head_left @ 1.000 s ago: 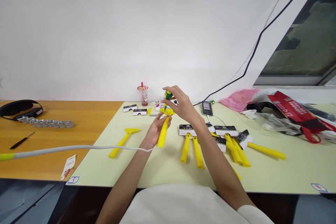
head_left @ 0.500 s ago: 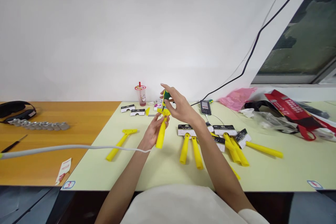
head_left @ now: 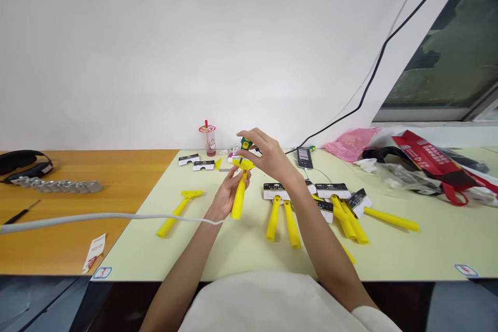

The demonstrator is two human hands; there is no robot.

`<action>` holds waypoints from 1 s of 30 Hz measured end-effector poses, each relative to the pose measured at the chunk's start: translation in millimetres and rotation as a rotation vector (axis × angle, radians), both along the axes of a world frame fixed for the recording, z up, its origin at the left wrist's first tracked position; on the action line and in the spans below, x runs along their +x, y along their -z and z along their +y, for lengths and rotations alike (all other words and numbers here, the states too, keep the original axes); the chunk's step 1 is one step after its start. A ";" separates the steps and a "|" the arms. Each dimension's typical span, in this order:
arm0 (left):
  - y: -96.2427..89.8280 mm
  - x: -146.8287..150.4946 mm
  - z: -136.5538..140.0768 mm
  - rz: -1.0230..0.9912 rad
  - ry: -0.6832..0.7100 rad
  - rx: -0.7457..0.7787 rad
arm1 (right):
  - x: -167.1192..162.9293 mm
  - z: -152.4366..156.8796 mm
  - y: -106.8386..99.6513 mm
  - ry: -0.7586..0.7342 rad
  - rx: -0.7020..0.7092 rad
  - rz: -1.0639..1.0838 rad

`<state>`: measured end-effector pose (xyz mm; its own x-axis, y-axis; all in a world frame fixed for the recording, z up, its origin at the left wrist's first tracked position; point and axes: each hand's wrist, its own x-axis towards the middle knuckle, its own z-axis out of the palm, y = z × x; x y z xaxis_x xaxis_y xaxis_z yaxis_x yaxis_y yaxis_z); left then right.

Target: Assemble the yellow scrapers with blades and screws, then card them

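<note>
My left hand (head_left: 225,196) is closed round the upper handle of a yellow scraper (head_left: 238,203), its T-shaped head tilted up over the table. At that head, a screwdriver with a green and yellow handle (head_left: 246,143) stands upright, its tip hidden. My right hand (head_left: 269,156) grips the screwdriver handle from above with bent fingers. On the table to the left lies another yellow scraper (head_left: 174,219) without a card. Several yellow scrapers (head_left: 291,225) with black-and-white cards over their heads lie to the right.
Two loose cards (head_left: 203,165) and a lidded cup (head_left: 210,141) with a red straw stand by the wall. A black device (head_left: 304,157) lies behind the scrapers. A red bag (head_left: 431,158) and pink plastic (head_left: 350,144) are at right. A grey cable (head_left: 116,216) crosses at left.
My right hand and the screwdriver have dropped slightly toward the scraper head, and my fingers have shifted on its handle. My left hand stays in almost the same place.
</note>
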<state>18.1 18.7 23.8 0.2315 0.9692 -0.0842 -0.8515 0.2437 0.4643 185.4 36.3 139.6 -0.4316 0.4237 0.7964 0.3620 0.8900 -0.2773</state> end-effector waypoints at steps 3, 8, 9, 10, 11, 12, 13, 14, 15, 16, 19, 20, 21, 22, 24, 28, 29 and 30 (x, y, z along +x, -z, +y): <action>1.8 2.6 1.1 0.001 -0.004 -0.022 | -3.1 -4.3 -2.0 -0.040 -0.024 -0.031; 1.7 5.6 2.1 -0.025 -0.009 -0.051 | -2.7 -4.9 -3.4 -0.088 -0.034 -0.054; 1.0 5.6 1.9 -0.032 -0.013 -0.053 | -1.9 -4.2 -3.4 -0.091 -0.030 -0.052; 0.2 5.3 1.7 -0.038 -0.017 -0.051 | -1.0 -3.6 -3.4 -0.092 -0.024 -0.047; -0.8 4.9 1.3 -0.042 -0.021 -0.045 | 0.2 -3.3 -3.6 -0.091 -0.018 -0.041; -1.7 4.4 0.9 -0.042 -0.021 -0.039 | 1.4 -3.4 -4.2 -0.088 -0.013 -0.034; -2.6 4.0 0.4 -0.039 -0.019 -0.033 | 2.7 -3.9 -5.0 -0.084 -0.009 -0.026; -3.2 3.7 -0.1 -0.035 -0.017 -0.027 | 4.0 -4.8 -6.0 -0.080 -0.009 -0.019; -3.7 3.5 -0.5 -0.030 -0.014 -0.022 | 5.3 -6.0 -7.3 -0.080 -0.013 -0.014; -3.9 3.6 -0.9 -0.026 -0.014 -0.016 | 6.6 -7.4 -8.6 -0.084 -0.024 -0.011; -2.8 4.4 -1.3 -0.011 -0.017 0.004 | 10.0 -11.1 -12.0 -0.099 -0.075 -0.007; -2.0 4.7 -1.2 -0.007 -0.021 0.008 | 11.0 -12.0 -12.8 -0.105 -0.094 -0.011; -1.2 5.0 -0.9 -0.002 -0.024 0.010 | 11.9 -12.7 -13.4 -0.109 -0.111 -0.017; -0.4 5.1 -0.6 0.001 -0.027 0.009 | 12.6 -13.3 -13.9 -0.111 -0.126 -0.024; 1.1 5.1 0.1 0.002 -0.033 0.010 | 13.6 -14.5 -14.8 -0.114 -0.148 -0.040; 3.2 4.6 1.3 0.006 -0.041 0.022 | 13.9 -17.0 -16.5 -0.108 -0.155 -0.065; 3.5 4.6 1.5 0.012 -0.044 0.024 | 13.7 -17.6 -16.9 -0.105 -0.150 -0.068; 3.9 4.6 1.8 0.016 -0.048 0.027 | 13.5 -18.2 -17.4 -0.102 -0.143 -0.070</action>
